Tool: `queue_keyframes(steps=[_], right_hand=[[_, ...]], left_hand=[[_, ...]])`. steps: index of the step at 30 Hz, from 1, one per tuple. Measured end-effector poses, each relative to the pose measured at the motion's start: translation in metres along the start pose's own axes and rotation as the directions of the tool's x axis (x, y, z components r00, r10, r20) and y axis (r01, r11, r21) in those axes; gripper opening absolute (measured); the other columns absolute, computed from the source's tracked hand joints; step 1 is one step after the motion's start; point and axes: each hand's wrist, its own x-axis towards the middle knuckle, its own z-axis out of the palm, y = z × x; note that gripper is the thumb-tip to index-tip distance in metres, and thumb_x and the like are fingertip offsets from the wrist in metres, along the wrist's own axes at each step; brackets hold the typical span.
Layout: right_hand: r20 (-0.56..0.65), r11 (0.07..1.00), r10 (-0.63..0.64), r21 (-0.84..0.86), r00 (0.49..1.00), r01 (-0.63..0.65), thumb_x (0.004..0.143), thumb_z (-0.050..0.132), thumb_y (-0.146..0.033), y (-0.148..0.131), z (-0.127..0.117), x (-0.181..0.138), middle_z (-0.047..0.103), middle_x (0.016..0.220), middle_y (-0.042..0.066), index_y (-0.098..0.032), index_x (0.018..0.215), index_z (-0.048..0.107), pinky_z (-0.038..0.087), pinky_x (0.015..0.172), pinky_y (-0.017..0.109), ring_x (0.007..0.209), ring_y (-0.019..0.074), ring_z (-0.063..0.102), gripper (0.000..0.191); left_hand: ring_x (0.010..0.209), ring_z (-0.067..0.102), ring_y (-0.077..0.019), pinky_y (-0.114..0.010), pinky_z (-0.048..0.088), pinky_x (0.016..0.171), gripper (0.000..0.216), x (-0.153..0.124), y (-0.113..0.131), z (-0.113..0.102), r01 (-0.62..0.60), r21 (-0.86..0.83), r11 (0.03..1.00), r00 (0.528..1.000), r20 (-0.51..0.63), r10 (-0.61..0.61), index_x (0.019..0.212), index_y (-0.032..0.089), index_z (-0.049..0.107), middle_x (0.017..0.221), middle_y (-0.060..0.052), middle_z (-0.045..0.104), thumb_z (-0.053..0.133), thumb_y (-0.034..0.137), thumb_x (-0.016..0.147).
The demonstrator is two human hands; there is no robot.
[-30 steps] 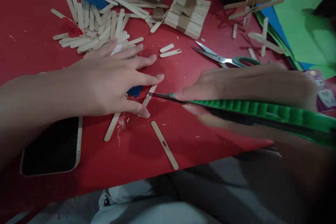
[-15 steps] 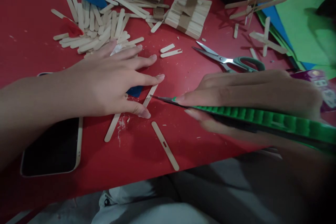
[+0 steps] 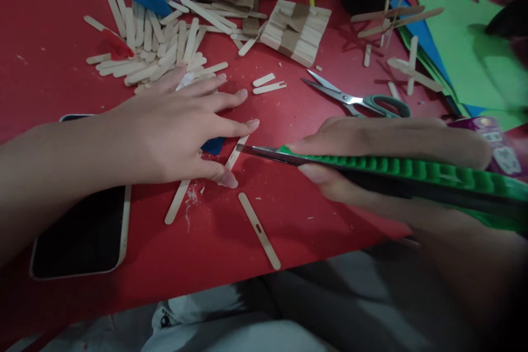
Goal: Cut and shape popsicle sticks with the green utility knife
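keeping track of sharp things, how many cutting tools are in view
2: the green cutter in the right hand, and the scissors lying on the red table just beyond that hand, blades parted. Others could be hidden from view.

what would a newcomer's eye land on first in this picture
Probably the bright green cutter in the right hand, its blade pointing left toward a craft stick under the spread left hand. Next might come the red tabletop beneath everything, then the loose heap of sticks beyond the left hand and the open scissors beyond the right.
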Motion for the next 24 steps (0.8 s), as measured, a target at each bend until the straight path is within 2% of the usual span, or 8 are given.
queue_keyframes(steps=[4,7,8,15,18,21,24], right_hand=[[0.016,0.998,-0.058,0.031,0.998,0.057,0.094,0.064,-0.02,-0.001,0.001,0.004,0.073,0.083,-0.005,-0.027,0.108,0.07,0.056,0.063,0.022,0.068,0.0085,0.067,0.017],[0.027,0.999,-0.037,0.004,0.999,0.037,0.095,0.064,-0.019,-0.004,0.0,0.007,0.074,0.085,-0.003,-0.024,0.106,0.07,0.056,0.066,0.021,0.069,0.0077,0.066,0.014],[0.072,0.999,0.028,-0.028,0.997,-0.026,0.094,0.065,-0.016,-0.005,-0.001,0.007,0.075,0.088,-0.003,-0.024,0.106,0.069,0.056,0.071,0.022,0.074,0.0082,0.067,0.015],[0.034,0.998,-0.064,0.014,0.997,0.063,0.095,0.064,-0.021,0.003,0.001,0.004,0.075,0.089,-0.005,-0.03,0.108,0.069,0.058,0.069,0.021,0.072,0.009,0.069,0.017],[0.049,0.998,-0.062,-0.005,0.997,0.062,0.095,0.064,-0.022,0.001,0.0,0.006,0.073,0.087,-0.004,-0.029,0.108,0.069,0.056,0.067,0.021,0.069,0.0087,0.068,0.016],[0.108,0.998,0.006,-0.058,0.994,0.001,0.096,0.062,-0.021,-0.004,-0.002,0.009,0.069,0.081,-0.002,-0.026,0.106,0.07,0.056,0.07,0.022,0.07,0.0093,0.066,0.014],[0.119,0.993,-0.051,-0.097,0.992,0.062,0.095,0.063,-0.021,-0.005,-0.005,0.011,0.067,0.078,-0.004,-0.026,0.107,0.07,0.056,0.072,0.018,0.069,0.0078,0.065,0.015]], left_hand=[[0.157,0.01,-0.0444,-0.072,-0.014,0.117,0.068,0.0,0.0,0.001,0.0,-0.012,1.0,1.0,0.009,0.0,0.144,0.037,0.055,0.163,0.006,0.036,0.037,0.076,0.09],[0.158,0.006,-0.0434,-0.07,-0.016,0.117,0.068,-0.001,0.0,0.0,-0.011,-0.031,0.999,1.0,0.011,0.011,0.145,0.038,0.053,0.163,0.007,0.034,0.034,0.075,0.091],[0.158,0.004,-0.043,-0.069,-0.017,0.117,0.068,-0.001,0.0,0.0,-0.017,-0.035,0.999,1.0,0.013,0.017,0.145,0.039,0.052,0.164,0.008,0.033,0.033,0.075,0.092],[0.157,-0.009,-0.043,-0.065,-0.023,0.115,0.07,-0.002,0.0,0.001,-0.031,-0.029,0.999,0.999,0.021,0.032,0.146,0.04,0.051,0.167,0.012,0.025,0.028,0.077,0.09],[0.157,-0.002,-0.0445,-0.066,-0.025,0.112,0.076,-0.001,0.0,0.0,-0.027,0.004,1.0,0.999,0.022,0.027,0.147,0.04,0.049,0.167,0.011,0.026,0.026,0.081,0.088],[0.157,0.007,-0.0454,-0.068,-0.024,0.111,0.079,0.001,0.0,-0.001,-0.017,0.027,0.999,1.0,0.017,0.016,0.146,0.037,0.051,0.165,0.006,0.032,0.033,0.084,0.084],[0.157,0.009,-0.0443,-0.067,-0.022,0.113,0.077,0.001,-0.001,-0.001,-0.018,0.013,1.0,1.0,0.007,0.018,0.145,0.038,0.053,0.165,0.005,0.034,0.039,0.083,0.084]])
